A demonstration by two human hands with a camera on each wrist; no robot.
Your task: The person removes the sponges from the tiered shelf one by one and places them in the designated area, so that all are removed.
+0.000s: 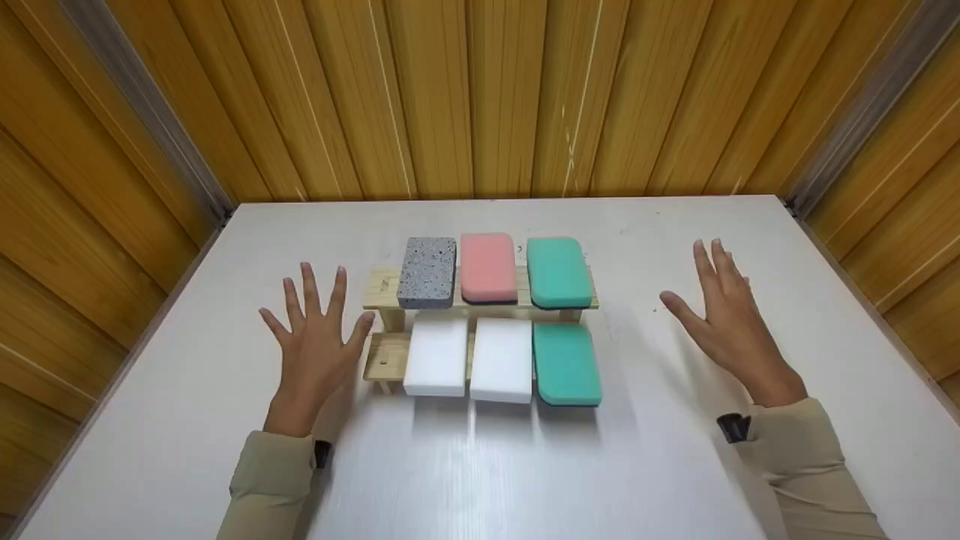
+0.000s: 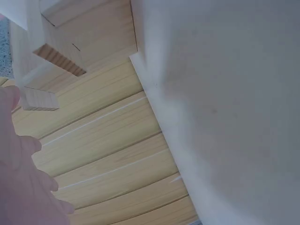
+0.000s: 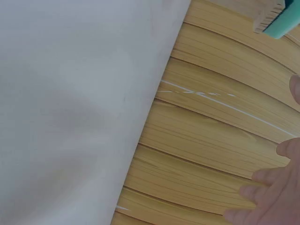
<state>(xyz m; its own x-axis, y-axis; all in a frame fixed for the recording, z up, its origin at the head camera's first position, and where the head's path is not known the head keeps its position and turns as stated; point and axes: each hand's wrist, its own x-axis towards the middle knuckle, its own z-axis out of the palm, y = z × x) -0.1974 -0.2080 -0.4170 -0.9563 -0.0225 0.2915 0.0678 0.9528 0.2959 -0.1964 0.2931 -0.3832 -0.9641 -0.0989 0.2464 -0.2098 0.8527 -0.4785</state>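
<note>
A two-step wooden rack (image 1: 386, 356) bears two rows of block-shaped sponges. On its back step lie a speckled grey block (image 1: 428, 273), a pink sponge (image 1: 488, 267) and a green sponge (image 1: 559, 271). The front step holds a white sponge (image 1: 436, 355), a second white sponge (image 1: 502, 360) and another green sponge (image 1: 567, 364). My left hand (image 1: 315, 349) is spread just left of the rack, fingers straight, holding nothing. Well to the right of the rack, my right hand (image 1: 731, 326) is also extended and holds nothing.
The white table (image 1: 480, 480) extends around the rack on all sides. Behind it stands a wood-panelled wall (image 1: 495, 97), with similar panels at left and right. Grey metal posts (image 1: 142, 97) mark the corners.
</note>
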